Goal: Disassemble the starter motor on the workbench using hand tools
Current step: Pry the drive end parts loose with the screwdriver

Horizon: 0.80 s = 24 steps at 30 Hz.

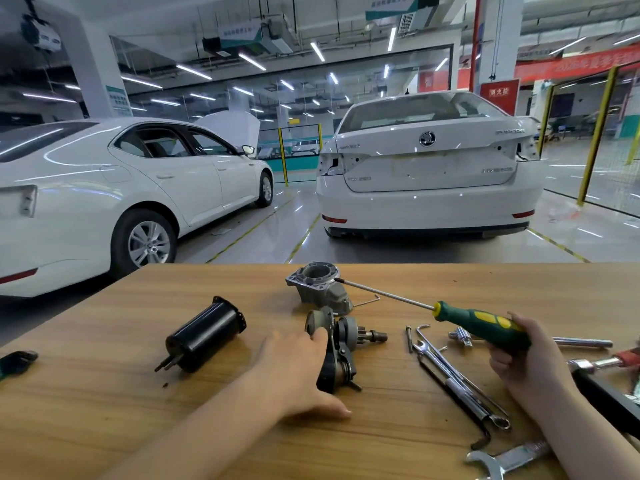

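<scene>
The starter motor lies in pieces on the wooden workbench (104,410). A black cylindrical motor housing (204,336) rests on its side at the left. The grey aluminium nose housing (320,287) stands at the far middle. Between them lies the solenoid, lever and pinion assembly (341,348). My left hand (299,372) rests flat against that assembly's left side, fingers spread. My right hand (530,362) grips the green and yellow handle of a screwdriver (481,325), whose long shaft points left to the nose housing.
Spanners and long bolts (453,379) lie between my hands. A ratchet bar (581,342) and a big open-end wrench (502,460) lie at the right. A black tool (17,362) sits at the left edge. Two white cars (429,168) stand beyond the bench.
</scene>
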{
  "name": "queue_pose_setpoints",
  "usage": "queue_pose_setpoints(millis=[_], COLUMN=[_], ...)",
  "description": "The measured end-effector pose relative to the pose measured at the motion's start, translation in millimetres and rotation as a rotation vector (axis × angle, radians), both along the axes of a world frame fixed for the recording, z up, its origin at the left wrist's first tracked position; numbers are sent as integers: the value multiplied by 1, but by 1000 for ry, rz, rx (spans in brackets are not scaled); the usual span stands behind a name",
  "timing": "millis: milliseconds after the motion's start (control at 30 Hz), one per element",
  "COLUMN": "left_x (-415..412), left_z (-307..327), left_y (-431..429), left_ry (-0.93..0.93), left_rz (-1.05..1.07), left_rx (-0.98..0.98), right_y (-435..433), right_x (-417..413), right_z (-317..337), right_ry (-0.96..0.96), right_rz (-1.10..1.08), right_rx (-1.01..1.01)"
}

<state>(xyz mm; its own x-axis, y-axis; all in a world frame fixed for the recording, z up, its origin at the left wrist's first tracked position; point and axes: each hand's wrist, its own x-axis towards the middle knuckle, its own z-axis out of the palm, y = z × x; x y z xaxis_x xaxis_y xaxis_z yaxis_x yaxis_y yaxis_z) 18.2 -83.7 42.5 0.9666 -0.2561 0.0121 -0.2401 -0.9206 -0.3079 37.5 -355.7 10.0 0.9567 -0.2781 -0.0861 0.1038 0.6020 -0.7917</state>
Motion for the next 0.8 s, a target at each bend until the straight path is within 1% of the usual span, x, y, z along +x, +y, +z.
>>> queue_pose_setpoints(millis=[167,267,400,533,667,700,800], left_x=[2,0,0,3,7,8,10], left_z=[-8,-18,-28,-29,-30,-30,-29], left_y=[20,37,52,58,65,65,68], left_ry=[13,24,31,55,74,75,91], left_rz=[-85,-85,-114,-98,-81,-85,-93], left_rx=[-208,-413,-620,-855,-996,-1026,-1106], right_y=[0,0,1,2,9,11,19], right_x=[-2,-1,0,-5,-10,-10,-9], right_z=[-1,-1,-1,1,-3,-4,-3], right_ry=[2,2,-34,-92,-172,-194,-207], right_rz=[-29,-54,-135,-224,-292,-305,-338], right_rx=[-17,-26,-60,-185,-499,-515,-471])
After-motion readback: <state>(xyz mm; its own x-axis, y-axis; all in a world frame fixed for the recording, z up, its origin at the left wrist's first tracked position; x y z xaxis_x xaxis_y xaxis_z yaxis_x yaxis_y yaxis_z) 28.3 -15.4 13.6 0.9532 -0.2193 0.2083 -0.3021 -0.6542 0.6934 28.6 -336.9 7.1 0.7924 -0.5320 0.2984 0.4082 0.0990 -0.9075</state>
